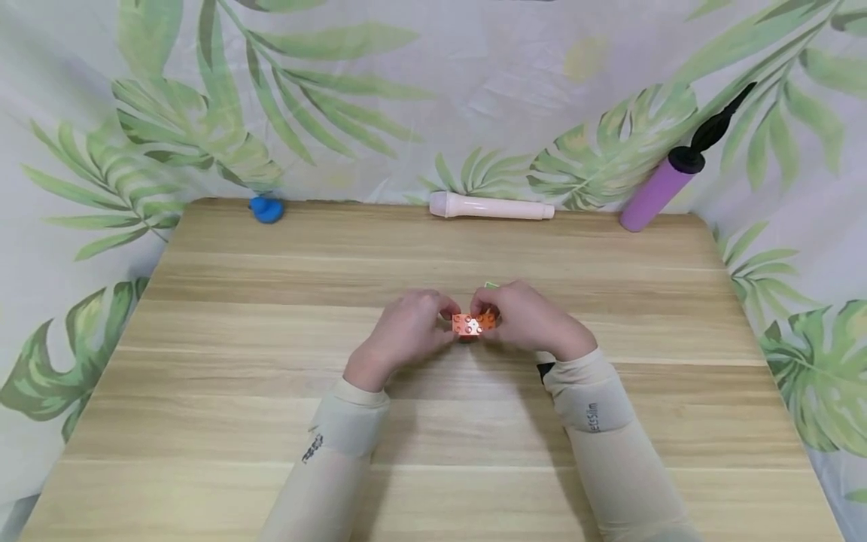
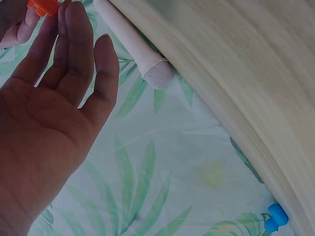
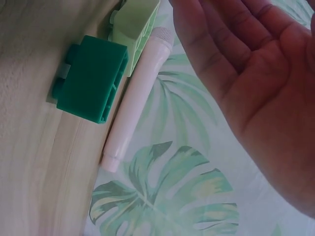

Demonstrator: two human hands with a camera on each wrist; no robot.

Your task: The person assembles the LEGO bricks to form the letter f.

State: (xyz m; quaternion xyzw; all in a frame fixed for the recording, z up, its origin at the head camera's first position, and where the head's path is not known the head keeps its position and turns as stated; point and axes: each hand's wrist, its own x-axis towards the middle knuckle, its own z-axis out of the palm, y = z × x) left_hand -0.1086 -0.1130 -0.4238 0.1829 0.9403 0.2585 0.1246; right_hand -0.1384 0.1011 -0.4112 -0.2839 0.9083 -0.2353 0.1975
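In the centre of the head view, the left hand [image 1: 406, 327] and the right hand [image 1: 531, 320] each pinched an end of the orange brick [image 1: 466, 324], fingers and thumbs clamped on it and partly hiding it. In the right wrist view's upper left, a dark green brick [image 3: 91, 81] overlapped a light green brick [image 3: 135, 24], cut off by the top edge.

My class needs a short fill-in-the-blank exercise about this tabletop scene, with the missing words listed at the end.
1. Between the left hand and the right hand is a toy brick coloured ____.
2. The small toy duck at the back edge of the table is coloured ____.
3. Lying between the duck and the purple pump is a pale pink ____.
4. The pump's pointed tip is coloured ____.

Missing words: orange; blue; microphone; black.
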